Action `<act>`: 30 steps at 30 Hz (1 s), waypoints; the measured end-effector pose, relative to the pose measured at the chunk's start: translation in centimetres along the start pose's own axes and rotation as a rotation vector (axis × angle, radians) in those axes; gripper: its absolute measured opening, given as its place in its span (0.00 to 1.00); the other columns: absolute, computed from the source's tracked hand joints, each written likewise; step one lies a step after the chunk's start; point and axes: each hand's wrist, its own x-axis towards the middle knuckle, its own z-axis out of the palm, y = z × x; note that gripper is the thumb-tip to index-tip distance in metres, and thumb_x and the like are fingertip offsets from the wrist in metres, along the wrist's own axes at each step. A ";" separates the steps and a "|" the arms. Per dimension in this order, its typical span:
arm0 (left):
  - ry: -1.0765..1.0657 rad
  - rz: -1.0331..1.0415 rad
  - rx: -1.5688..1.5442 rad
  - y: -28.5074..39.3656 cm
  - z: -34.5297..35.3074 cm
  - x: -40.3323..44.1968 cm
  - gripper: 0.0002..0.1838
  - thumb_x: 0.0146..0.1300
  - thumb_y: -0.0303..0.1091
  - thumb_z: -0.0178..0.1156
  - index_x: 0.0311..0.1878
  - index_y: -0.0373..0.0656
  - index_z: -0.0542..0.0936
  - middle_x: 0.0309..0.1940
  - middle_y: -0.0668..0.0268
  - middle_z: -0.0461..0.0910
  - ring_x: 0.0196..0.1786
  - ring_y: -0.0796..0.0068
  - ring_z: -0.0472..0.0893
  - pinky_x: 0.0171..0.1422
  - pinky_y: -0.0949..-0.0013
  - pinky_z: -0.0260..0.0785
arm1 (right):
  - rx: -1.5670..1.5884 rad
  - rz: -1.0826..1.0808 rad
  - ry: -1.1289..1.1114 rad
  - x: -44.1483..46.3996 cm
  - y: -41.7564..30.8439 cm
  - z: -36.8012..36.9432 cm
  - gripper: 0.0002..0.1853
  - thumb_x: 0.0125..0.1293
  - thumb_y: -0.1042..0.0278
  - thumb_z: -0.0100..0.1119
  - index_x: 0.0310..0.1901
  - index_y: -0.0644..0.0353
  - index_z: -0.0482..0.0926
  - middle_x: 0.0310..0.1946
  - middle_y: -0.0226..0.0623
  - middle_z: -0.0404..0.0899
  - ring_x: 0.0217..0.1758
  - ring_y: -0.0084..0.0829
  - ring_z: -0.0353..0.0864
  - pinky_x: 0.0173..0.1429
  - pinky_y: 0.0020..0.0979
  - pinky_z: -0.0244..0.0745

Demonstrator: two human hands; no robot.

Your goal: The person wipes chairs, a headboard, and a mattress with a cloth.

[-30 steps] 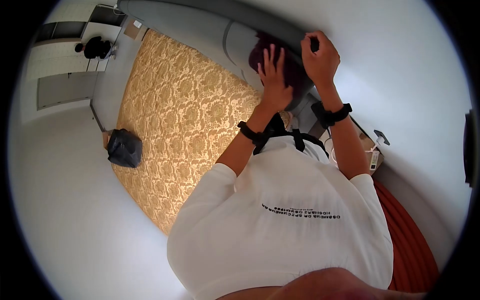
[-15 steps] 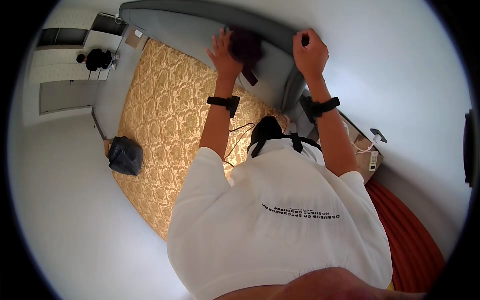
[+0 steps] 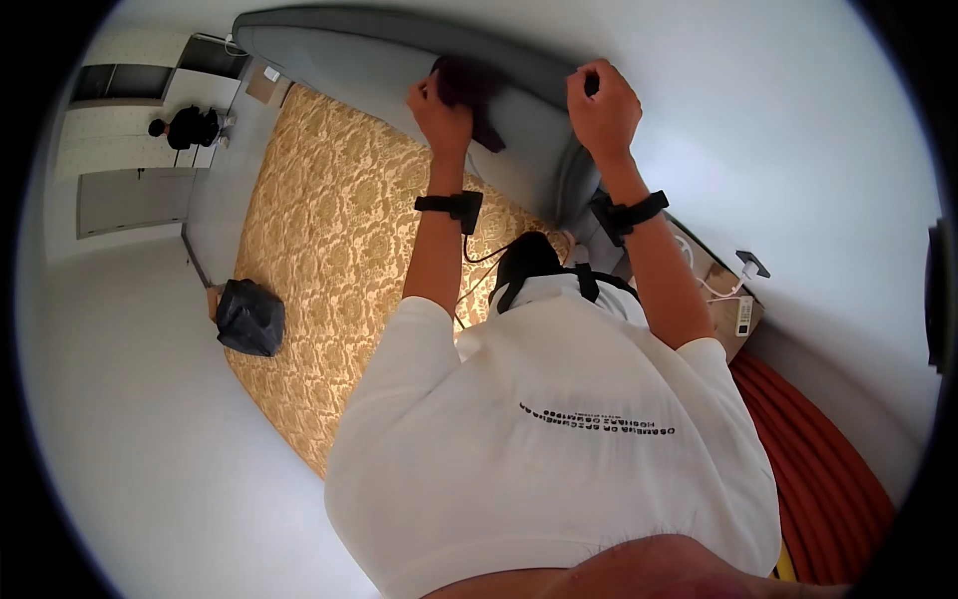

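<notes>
Left hand (image 3: 441, 118): I see the fingers bent and close together at the near edge of a dark maroon cloth (image 3: 469, 85), touching it; how firmly they clamp it, I cannot tell. The cloth lies bunched against the grey padded headboard (image 3: 339, 60), with one narrow end hanging toward the bed. Right hand (image 3: 607, 112): I have the fingers curled in toward the thumb around a dark gap, and I cannot tell whether anything sits inside. This hand is raised near the headboard's end, in front of the white wall (image 3: 788, 110); contact with either is unclear.

At each wrist I find a black band, left (image 3: 436, 203) and right (image 3: 639, 212), each bearing a dark block. A black cable (image 3: 484, 255) loops down from the left one.

Farther out, a bed (image 3: 299, 230) with gold patterned fabric extends to the left, a black bag (image 3: 251, 317) at its far-left edge. Right of the white shirt (image 3: 559, 399) I note a bedside table (image 3: 720, 283) with a power strip (image 3: 744, 316) and, lower, red pleated fabric (image 3: 808, 459). At upper left, well apart, is another person (image 3: 192, 128) in dark clothing.
</notes>
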 end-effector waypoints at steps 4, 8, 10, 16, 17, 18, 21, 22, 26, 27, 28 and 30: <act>-0.115 -0.014 -0.085 3.3 -1.3 -0.9 0.28 0.50 0.27 0.64 0.59 0.35 0.75 0.54 0.50 0.71 0.55 0.46 0.74 0.61 0.55 0.69 | -0.002 0.017 -0.024 0.3 0.0 0.0 0.05 0.58 0.65 0.61 0.29 0.56 0.79 0.25 0.33 0.82 0.28 0.40 0.82 0.34 0.39 0.75; -0.157 -0.073 -0.190 5.9 -2.2 -2.6 0.28 0.52 0.33 0.68 0.57 0.37 0.75 0.52 0.51 0.73 0.55 0.46 0.75 0.56 0.53 0.70 | -0.018 0.021 -0.036 0.1 -0.2 0.0 0.06 0.58 0.64 0.60 0.29 0.56 0.79 0.26 0.34 0.83 0.30 0.41 0.82 0.35 0.40 0.74; -0.222 -0.074 -0.366 6.5 -2.3 -4.1 0.26 0.52 0.38 0.71 0.52 0.38 0.76 0.47 0.50 0.77 0.49 0.47 0.78 0.54 0.52 0.72 | -0.013 0.019 -0.033 0.0 -0.3 0.0 0.06 0.58 0.64 0.60 0.29 0.56 0.78 0.26 0.34 0.83 0.30 0.42 0.82 0.35 0.40 0.74; -0.534 -0.058 -0.339 6.8 -4.7 -10.7 0.24 0.55 0.34 0.67 0.55 0.39 0.72 0.42 0.46 0.81 0.49 0.40 0.80 0.51 0.52 0.73 | -0.010 0.015 -0.037 -0.2 -0.3 -0.1 0.06 0.58 0.63 0.60 0.29 0.56 0.79 0.27 0.34 0.83 0.31 0.42 0.82 0.36 0.40 0.75; -0.605 0.068 -0.257 5.8 -5.1 -11.2 0.25 0.57 0.32 0.64 0.57 0.39 0.71 0.40 0.45 0.81 0.48 0.38 0.81 0.50 0.53 0.75 | -0.009 0.027 -0.054 -0.2 -0.3 -0.2 0.06 0.58 0.64 0.60 0.29 0.56 0.79 0.28 0.34 0.83 0.32 0.42 0.82 0.36 0.40 0.75; -0.595 0.066 -0.250 4.2 -5.2 -11.3 0.25 0.57 0.32 0.64 0.57 0.39 0.71 0.40 0.45 0.81 0.48 0.38 0.81 0.50 0.53 0.75 | -0.005 0.045 -0.068 -0.3 -0.4 -0.3 0.06 0.59 0.64 0.60 0.30 0.56 0.80 0.28 0.33 0.83 0.32 0.41 0.82 0.37 0.40 0.75; -0.357 -0.239 -0.202 -1.2 -4.9 -9.0 0.21 0.60 0.32 0.61 0.57 0.39 0.73 0.44 0.47 0.83 0.49 0.45 0.83 0.52 0.56 0.75 | 0.004 0.036 -0.075 -0.3 -0.5 -0.5 0.06 0.59 0.64 0.60 0.30 0.55 0.80 0.29 0.34 0.83 0.34 0.41 0.83 0.37 0.39 0.75; -0.207 -0.297 -0.263 -2.5 -4.7 -8.0 0.20 0.61 0.32 0.61 0.57 0.39 0.73 0.45 0.47 0.83 0.49 0.48 0.84 0.52 0.57 0.75 | 0.011 0.037 -0.083 -0.3 -0.3 -0.4 0.06 0.59 0.64 0.60 0.30 0.55 0.80 0.29 0.34 0.83 0.34 0.41 0.83 0.37 0.39 0.75; -0.031 -0.434 -0.573 -2.8 -3.9 -4.1 0.20 0.63 0.35 0.60 0.55 0.36 0.73 0.46 0.47 0.83 0.50 0.53 0.84 0.55 0.56 0.74 | 0.039 0.053 -0.113 -0.1 -0.2 -0.6 0.06 0.60 0.64 0.60 0.31 0.55 0.80 0.30 0.33 0.83 0.34 0.40 0.83 0.39 0.39 0.75; -0.083 -0.444 -0.463 -1.5 -3.2 -4.0 0.20 0.64 0.36 0.60 0.56 0.36 0.74 0.46 0.48 0.83 0.50 0.54 0.84 0.55 0.57 0.74 | 0.028 0.062 -0.109 0.0 0.0 -0.4 0.06 0.60 0.64 0.60 0.31 0.55 0.80 0.30 0.33 0.83 0.34 0.40 0.82 0.39 0.39 0.75; -0.138 -0.450 -0.352 -0.2 -2.7 -4.1 0.20 0.65 0.36 0.60 0.57 0.36 0.74 0.46 0.49 0.84 0.50 0.55 0.84 0.55 0.58 0.74 | 0.018 0.074 -0.102 0.0 -0.1 -0.3 0.06 0.60 0.64 0.60 0.31 0.55 0.80 0.30 0.33 0.83 0.34 0.40 0.82 0.39 0.39 0.75; -0.156 -0.486 -0.395 1.2 -1.5 -5.7 0.20 0.66 0.37 0.60 0.57 0.35 0.75 0.46 0.49 0.84 0.50 0.55 0.84 0.55 0.59 0.73 | -0.002 0.052 -0.088 0.0 0.2 -0.1 0.06 0.60 0.63 0.60 0.32 0.55 0.79 0.30 0.33 0.83 0.35 0.40 0.82 0.39 0.39 0.75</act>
